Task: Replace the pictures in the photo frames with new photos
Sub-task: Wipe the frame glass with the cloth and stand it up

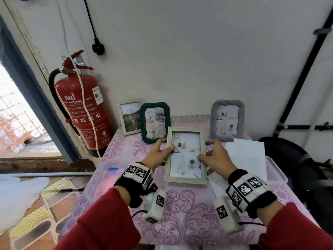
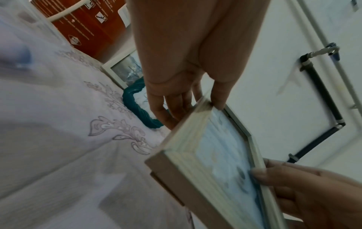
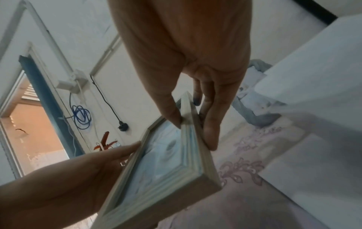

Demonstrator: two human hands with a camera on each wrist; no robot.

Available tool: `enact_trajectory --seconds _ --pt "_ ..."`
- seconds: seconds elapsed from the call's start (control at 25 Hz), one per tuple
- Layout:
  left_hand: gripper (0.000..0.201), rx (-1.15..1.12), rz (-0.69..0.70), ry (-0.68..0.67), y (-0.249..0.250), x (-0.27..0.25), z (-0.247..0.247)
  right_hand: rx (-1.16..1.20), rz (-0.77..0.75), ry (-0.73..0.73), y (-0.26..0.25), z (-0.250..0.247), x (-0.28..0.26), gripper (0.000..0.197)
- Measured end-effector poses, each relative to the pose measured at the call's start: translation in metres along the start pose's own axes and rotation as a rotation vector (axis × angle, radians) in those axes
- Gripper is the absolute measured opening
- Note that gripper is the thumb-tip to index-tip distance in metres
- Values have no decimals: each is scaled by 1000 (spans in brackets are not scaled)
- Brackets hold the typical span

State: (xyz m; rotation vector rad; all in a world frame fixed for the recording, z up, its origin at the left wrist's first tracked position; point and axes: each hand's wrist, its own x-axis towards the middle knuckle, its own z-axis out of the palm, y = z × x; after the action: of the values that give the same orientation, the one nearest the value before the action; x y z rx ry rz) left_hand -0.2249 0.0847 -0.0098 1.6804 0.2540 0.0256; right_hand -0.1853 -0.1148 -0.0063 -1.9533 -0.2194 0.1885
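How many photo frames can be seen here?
4. A pale frame is held by both hands; a small pale one, a green one and a grey one stand by the wall.

The red fire extinguisher carried the only readable wording: the white brand letters "SRI" near the top of its body, and beneath them "FIRE EXTINGUISHER", partly crossed by a white cord. The smaller lines of instructions and the white sticker beside them were too small to read. In the left wrist view the same extinguisher showed only pictograms and blurred print. The wristbands bore black-and-white square code markers, no letters.
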Motion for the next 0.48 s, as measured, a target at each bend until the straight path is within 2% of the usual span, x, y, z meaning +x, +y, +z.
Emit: enact_trajectory --seconds 0.24,0.48 --pt "33 -148 69 15 28 -5 5 168 -74 -20 -20 -14 0 41" --pt "20 -330 93 -82 55 0 9 509 80 -85 -40 -33 15 25"
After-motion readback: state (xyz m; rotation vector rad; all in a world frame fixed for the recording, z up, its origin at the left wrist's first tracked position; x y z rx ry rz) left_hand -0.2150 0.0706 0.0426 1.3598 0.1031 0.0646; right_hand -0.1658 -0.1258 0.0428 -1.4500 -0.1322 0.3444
